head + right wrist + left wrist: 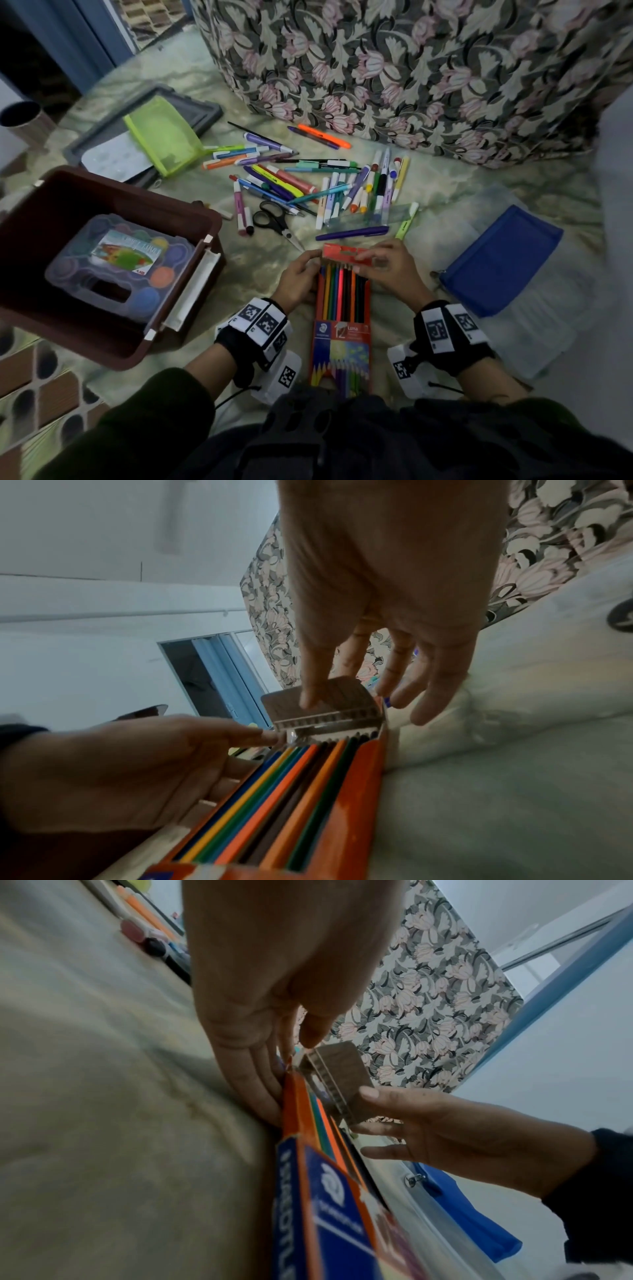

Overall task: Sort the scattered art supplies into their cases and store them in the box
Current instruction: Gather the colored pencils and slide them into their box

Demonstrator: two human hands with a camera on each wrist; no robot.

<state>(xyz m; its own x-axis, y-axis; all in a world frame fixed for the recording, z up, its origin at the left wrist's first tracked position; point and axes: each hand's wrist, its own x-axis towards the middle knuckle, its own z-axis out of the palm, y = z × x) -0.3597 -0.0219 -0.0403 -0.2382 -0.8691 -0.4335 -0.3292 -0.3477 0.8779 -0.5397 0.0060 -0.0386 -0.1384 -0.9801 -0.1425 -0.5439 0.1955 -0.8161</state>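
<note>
An orange and blue pencil box (340,342) lies on the pale sheet just in front of me, its row of coloured pencils (342,291) uncovered. My right hand (387,270) pinches the raised end flap (346,255), thumb on its inner side (329,702). My left hand (299,274) grips the box's upper left edge, fingers alongside it (270,1091). Loose pens and markers (308,178) lie scattered beyond. The brown box (85,339) at the left holds a clear paint case (120,267).
Black scissors (274,219) and a clear ruler (370,216) lie among the pens. A green mesh pouch (164,137) rests on a grey lid (202,109) at the back left. A blue pouch (500,260) lies on the right. Floral cloth (411,68) rises behind.
</note>
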